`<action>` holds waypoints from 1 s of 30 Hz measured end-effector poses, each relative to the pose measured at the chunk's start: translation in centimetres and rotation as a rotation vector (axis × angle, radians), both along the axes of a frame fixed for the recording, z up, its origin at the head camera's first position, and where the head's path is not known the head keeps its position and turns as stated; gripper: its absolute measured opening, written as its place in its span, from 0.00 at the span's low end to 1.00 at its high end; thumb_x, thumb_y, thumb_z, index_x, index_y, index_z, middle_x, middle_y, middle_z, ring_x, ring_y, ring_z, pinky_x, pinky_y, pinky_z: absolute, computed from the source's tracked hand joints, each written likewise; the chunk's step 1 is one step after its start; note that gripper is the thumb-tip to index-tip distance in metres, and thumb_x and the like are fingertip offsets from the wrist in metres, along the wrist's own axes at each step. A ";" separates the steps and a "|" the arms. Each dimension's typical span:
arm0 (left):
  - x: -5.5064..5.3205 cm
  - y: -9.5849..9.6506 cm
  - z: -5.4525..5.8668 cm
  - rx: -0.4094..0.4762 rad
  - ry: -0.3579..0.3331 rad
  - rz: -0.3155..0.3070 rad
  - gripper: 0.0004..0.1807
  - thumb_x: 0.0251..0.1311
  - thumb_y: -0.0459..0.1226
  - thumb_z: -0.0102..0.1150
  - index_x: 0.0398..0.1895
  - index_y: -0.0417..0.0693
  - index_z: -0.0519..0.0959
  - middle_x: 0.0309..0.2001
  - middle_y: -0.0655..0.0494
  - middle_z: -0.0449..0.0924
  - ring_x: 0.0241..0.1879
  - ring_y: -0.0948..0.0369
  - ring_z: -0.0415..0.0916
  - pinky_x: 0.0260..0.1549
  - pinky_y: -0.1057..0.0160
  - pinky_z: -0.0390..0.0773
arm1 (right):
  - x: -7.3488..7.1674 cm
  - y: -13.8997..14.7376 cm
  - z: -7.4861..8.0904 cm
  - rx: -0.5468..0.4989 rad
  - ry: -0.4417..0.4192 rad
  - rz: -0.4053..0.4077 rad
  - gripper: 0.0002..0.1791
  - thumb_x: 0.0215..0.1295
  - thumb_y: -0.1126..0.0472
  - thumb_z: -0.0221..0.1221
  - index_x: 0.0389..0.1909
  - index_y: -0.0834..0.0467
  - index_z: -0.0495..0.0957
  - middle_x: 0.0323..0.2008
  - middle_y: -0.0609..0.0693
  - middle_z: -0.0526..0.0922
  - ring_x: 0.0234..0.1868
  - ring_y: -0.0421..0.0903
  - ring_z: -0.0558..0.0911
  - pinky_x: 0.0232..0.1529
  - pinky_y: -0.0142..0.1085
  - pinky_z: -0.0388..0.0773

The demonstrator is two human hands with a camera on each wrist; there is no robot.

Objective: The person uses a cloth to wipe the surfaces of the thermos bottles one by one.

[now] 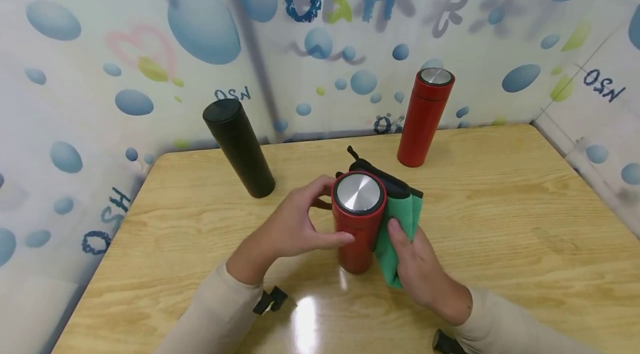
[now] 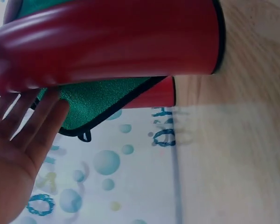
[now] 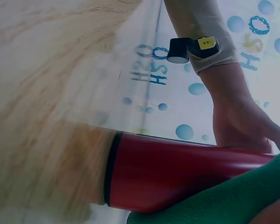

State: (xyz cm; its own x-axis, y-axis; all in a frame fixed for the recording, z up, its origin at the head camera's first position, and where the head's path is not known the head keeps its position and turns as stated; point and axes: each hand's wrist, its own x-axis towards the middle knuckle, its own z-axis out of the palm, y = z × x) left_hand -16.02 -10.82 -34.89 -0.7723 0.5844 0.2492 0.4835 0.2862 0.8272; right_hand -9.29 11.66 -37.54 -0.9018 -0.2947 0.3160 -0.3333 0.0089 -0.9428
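A red thermos (image 1: 352,245) with a silver-topped lid stands upright on the table in front of me. My left hand (image 1: 295,223) holds it from the left, thumb across the near side and fingers round the far side. In the left wrist view, the fingers (image 2: 46,116) touch the thermos's red wall (image 2: 130,42). My right hand (image 1: 425,273) grips a green cloth (image 1: 407,212) with black edging and a small loop, against the thermos's right side. The right wrist view shows the cloth (image 3: 224,200) lying along the thermos (image 3: 158,172); most right-hand fingers are hidden.
A black bottle (image 1: 240,148) stands at the back left of the wooden table (image 1: 500,220). Another red thermos (image 1: 425,120) stands at the back right. Behind the table hangs a white backdrop (image 1: 320,93) with blue dots and letters.
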 end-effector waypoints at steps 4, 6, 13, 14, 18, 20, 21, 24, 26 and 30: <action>0.4 0.1 0.4 -0.075 0.138 0.012 0.35 0.53 0.46 0.73 0.65 0.53 0.72 0.57 0.61 0.79 0.56 0.64 0.77 0.46 0.60 0.85 | 0.1 0.1 0.1 -0.013 0.050 -0.002 0.21 0.81 0.67 0.29 0.68 0.67 0.59 0.46 0.51 0.74 0.49 0.38 0.75 0.55 0.25 0.73; 0.8 0.3 0.7 -0.124 0.173 0.035 0.34 0.54 0.48 0.70 0.65 0.54 0.71 0.57 0.62 0.78 0.55 0.65 0.76 0.45 0.64 0.85 | 0.2 0.1 0.1 -0.019 0.063 -0.003 0.21 0.81 0.68 0.29 0.68 0.67 0.59 0.46 0.51 0.74 0.49 0.38 0.75 0.55 0.25 0.72; 2.2 1.8 1.5 -0.264 0.132 0.169 0.45 0.48 0.57 0.74 0.69 0.58 0.64 0.58 0.68 0.74 0.53 0.71 0.75 0.47 0.67 0.82 | 0.5 0.0 0.4 0.015 0.069 -0.021 0.20 0.80 0.70 0.32 0.65 0.68 0.63 0.43 0.51 0.77 0.47 0.37 0.77 0.54 0.25 0.74; 2.4 2.0 1.5 -0.274 0.109 0.187 0.48 0.46 0.58 0.75 0.69 0.59 0.63 0.58 0.68 0.73 0.53 0.71 0.76 0.47 0.67 0.82 | 0.5 -0.1 0.4 0.020 0.076 -0.020 0.19 0.80 0.70 0.32 0.62 0.68 0.65 0.39 0.51 0.76 0.44 0.37 0.77 0.50 0.26 0.74; 2.8 2.5 1.4 -0.299 0.063 0.241 0.54 0.38 0.61 0.79 0.69 0.59 0.62 0.58 0.67 0.73 0.51 0.70 0.76 0.46 0.66 0.82 | 0.6 -0.3 0.2 0.018 0.075 -0.013 0.17 0.79 0.70 0.33 0.60 0.68 0.67 0.34 0.50 0.75 0.39 0.38 0.77 0.48 0.27 0.75; 2.7 2.6 1.3 -0.292 0.061 0.250 0.53 0.38 0.60 0.80 0.69 0.59 0.62 0.58 0.66 0.73 0.52 0.70 0.76 0.47 0.65 0.82 | 0.6 -0.4 0.1 0.012 0.068 -0.012 0.18 0.80 0.70 0.33 0.61 0.68 0.66 0.36 0.50 0.75 0.41 0.38 0.77 0.50 0.27 0.75; 2.7 2.6 1.2 -0.285 0.067 0.250 0.53 0.39 0.59 0.80 0.69 0.58 0.63 0.58 0.65 0.73 0.52 0.69 0.76 0.48 0.65 0.82 | 0.5 -0.4 0.1 0.013 0.062 -0.014 0.18 0.80 0.70 0.33 0.62 0.68 0.65 0.38 0.50 0.76 0.43 0.38 0.77 0.52 0.27 0.75; 2.4 2.6 1.1 -0.242 0.079 0.224 0.52 0.40 0.56 0.81 0.69 0.57 0.62 0.60 0.65 0.74 0.55 0.70 0.75 0.51 0.65 0.81 | 0.4 -0.4 0.1 0.010 0.051 -0.014 0.18 0.80 0.69 0.33 0.62 0.68 0.65 0.41 0.51 0.77 0.46 0.37 0.78 0.53 0.26 0.75; 2.1 2.4 1.1 -0.206 0.064 0.190 0.52 0.41 0.53 0.81 0.69 0.57 0.63 0.60 0.65 0.74 0.57 0.70 0.75 0.52 0.66 0.81 | 0.3 -0.3 0.2 0.013 0.054 -0.016 0.19 0.80 0.69 0.33 0.63 0.68 0.65 0.42 0.51 0.77 0.47 0.37 0.78 0.54 0.25 0.75; 1.7 2.0 1.3 -0.157 -0.030 0.135 0.52 0.40 0.51 0.82 0.69 0.59 0.61 0.61 0.69 0.75 0.57 0.72 0.74 0.50 0.66 0.81 | 0.4 -0.2 0.5 -0.009 0.080 -0.007 0.19 0.80 0.70 0.32 0.64 0.69 0.64 0.44 0.49 0.77 0.48 0.37 0.77 0.55 0.25 0.74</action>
